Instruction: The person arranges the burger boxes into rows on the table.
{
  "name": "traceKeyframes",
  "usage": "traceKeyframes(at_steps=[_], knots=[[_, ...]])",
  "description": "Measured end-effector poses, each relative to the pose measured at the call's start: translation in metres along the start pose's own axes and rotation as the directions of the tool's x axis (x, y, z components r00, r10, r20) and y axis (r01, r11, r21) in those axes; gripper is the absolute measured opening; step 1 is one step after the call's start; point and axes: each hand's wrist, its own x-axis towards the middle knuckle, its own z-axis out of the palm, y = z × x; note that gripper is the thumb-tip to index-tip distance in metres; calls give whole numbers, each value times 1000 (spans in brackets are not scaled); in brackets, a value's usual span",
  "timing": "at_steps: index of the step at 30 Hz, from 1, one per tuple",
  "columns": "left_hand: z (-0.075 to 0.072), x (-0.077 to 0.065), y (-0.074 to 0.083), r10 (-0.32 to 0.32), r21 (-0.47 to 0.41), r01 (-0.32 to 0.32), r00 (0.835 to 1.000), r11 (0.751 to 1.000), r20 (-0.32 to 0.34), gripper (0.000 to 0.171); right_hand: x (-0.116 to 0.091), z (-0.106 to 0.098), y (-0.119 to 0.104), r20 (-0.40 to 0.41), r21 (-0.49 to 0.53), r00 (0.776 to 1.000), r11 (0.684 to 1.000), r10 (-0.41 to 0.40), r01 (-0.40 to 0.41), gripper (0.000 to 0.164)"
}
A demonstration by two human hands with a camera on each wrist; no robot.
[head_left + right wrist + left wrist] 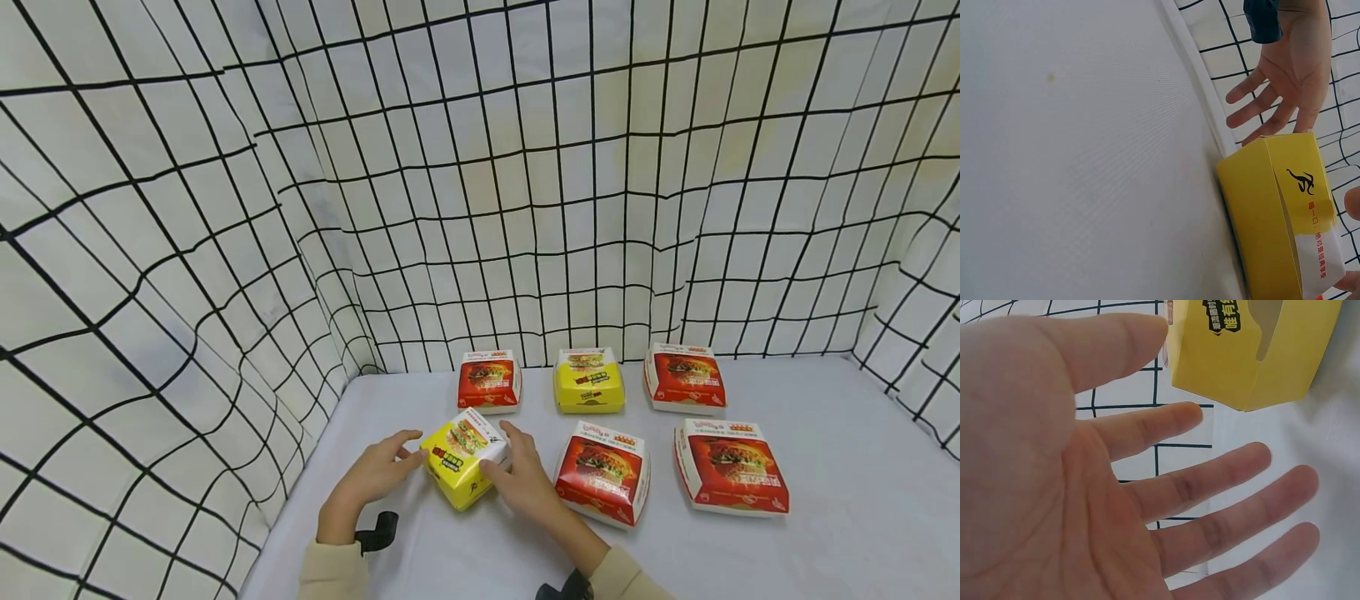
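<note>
A yellow burger box (456, 467) with a white-and-yellow lid sits turned at an angle between the two hands. My right hand (525, 483) holds its right corner, thumb at the front and index finger at the back side. On the left, my left hand (378, 468) has its fingertips close beside the box; whether they touch it is unclear. The left wrist view shows those fingers (1210, 487) spread and fairly straight below the yellow box (1241, 369). In the right wrist view, a runner logo marks the yellow box (1300, 165), with the right hand mostly out of frame.
Along the back stand a red burger box (487, 383), another yellow box (588, 383) and a second red box (684, 379). Two more red boxes (603, 471) (731, 467) lie right of the right hand. Black-gridded white cloth (525, 208) walls the white table (420, 558).
</note>
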Motion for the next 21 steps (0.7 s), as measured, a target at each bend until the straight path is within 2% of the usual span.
traceKeyframes(at_steps=[6,21], knots=[[2,-1,3,-34,-41,36,999,999,33,55,-1,0,0,7,11,1000,1000,3,-3,73],[10,5,1,-11,-88,13,999,996,31,51,-1,0,0,-1,-1,1000,1000,-17,17,66]])
